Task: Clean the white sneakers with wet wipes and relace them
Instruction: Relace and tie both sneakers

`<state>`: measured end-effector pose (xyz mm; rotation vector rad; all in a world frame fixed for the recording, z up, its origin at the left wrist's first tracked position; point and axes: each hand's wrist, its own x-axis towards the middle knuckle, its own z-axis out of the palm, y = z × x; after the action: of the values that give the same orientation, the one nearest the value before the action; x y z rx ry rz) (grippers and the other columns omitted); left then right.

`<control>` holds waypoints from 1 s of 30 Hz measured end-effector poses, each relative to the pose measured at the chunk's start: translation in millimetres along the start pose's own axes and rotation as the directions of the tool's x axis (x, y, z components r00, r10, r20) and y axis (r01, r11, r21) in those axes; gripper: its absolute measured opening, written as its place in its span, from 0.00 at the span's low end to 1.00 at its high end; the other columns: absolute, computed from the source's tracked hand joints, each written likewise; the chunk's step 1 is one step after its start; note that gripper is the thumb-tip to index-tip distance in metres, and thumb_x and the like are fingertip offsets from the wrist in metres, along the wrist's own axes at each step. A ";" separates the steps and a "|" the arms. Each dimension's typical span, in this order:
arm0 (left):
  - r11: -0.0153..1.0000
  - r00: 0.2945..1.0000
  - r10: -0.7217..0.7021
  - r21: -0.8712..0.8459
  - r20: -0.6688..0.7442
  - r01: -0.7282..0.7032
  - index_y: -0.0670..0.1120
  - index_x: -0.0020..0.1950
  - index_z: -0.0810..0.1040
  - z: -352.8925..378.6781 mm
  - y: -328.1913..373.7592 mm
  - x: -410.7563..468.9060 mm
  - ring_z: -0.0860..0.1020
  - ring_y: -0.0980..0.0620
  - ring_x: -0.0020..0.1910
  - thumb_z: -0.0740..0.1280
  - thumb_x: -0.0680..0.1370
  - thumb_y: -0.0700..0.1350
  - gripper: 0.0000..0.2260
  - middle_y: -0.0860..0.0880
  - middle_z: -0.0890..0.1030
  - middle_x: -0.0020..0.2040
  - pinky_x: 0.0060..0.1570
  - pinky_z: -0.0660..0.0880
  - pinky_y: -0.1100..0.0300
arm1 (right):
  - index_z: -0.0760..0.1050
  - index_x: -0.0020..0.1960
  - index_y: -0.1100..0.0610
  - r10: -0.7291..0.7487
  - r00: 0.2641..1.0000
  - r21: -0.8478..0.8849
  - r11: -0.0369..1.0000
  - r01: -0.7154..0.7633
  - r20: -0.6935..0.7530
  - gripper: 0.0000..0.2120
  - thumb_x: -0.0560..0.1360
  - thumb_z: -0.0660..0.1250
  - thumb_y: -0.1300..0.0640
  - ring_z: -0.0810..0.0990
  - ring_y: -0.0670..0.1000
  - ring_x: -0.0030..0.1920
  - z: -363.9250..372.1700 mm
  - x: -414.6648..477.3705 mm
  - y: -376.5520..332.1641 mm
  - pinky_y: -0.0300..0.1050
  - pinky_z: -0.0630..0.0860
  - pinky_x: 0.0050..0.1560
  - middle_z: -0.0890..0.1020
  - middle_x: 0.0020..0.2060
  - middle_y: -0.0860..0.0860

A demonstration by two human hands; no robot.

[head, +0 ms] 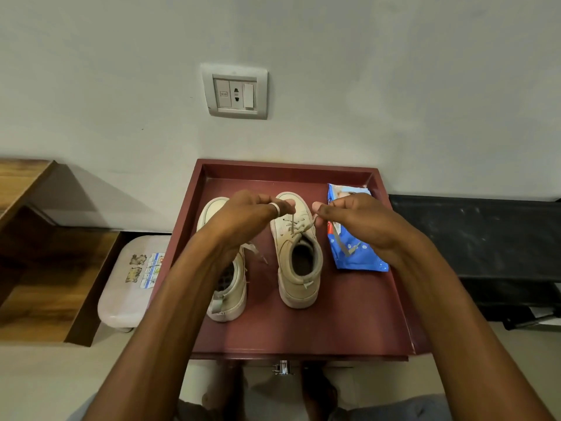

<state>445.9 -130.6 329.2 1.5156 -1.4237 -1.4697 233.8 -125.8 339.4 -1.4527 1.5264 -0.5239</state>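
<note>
Forearms reach up from the bottom edge. The left hand (pixel 249 214) and right hand (pixel 361 223) sit close together at centre frame, not touching, each pinching one end of the lace (pixel 292 221) pulled up from the centre sneaker (pixel 299 262). The second sneaker (pixel 230 299) stands just left of it, partly under the left forearm. A blue wet wipes pack (pixel 355 256) lies under the right hand. All of it rests on the dark red desk (pixel 303 335).
</note>
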 end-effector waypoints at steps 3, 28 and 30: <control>0.993 0.999 -0.011 -0.118 -0.041 0.006 0.47 0.52 0.87 4.0 -1.8 1.5 0.81 0.64 0.50 0.72 0.78 0.45 0.06 0.57 0.87 0.47 0.58 0.74 0.58 | 0.85 0.48 0.54 -0.033 0.998 0.108 0.994 0.027 0.052 0.10 0.78 0.67 0.50 0.79 0.36 0.54 2.9 2.0 0.2 0.33 0.71 0.53 0.85 0.49 0.44; 0.979 0.953 0.203 0.035 -0.223 -0.200 0.46 0.59 0.86 31.7 -13.3 9.0 0.75 0.67 0.28 0.74 0.77 0.40 0.10 0.54 0.85 0.41 0.33 0.69 0.76 | 0.83 0.55 0.57 -0.024 0.993 0.282 0.958 0.057 -0.118 0.10 0.74 0.73 0.61 0.84 0.40 0.46 13.8 5.3 -0.5 0.23 0.71 0.34 0.86 0.47 0.51; 0.978 0.954 0.208 0.049 -0.218 -0.202 0.46 0.59 0.86 32.5 -12.8 7.9 0.73 0.67 0.24 0.74 0.78 0.40 0.10 0.58 0.84 0.37 0.29 0.66 0.76 | 0.83 0.54 0.57 -0.024 0.991 0.286 0.956 0.062 -0.134 0.09 0.74 0.73 0.62 0.83 0.37 0.40 13.6 3.9 -1.2 0.23 0.70 0.32 0.87 0.45 0.52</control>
<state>417.6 -126.3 307.7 1.4484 -1.4216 -1.1249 246.4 -125.8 332.7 -1.2452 1.4495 -0.8464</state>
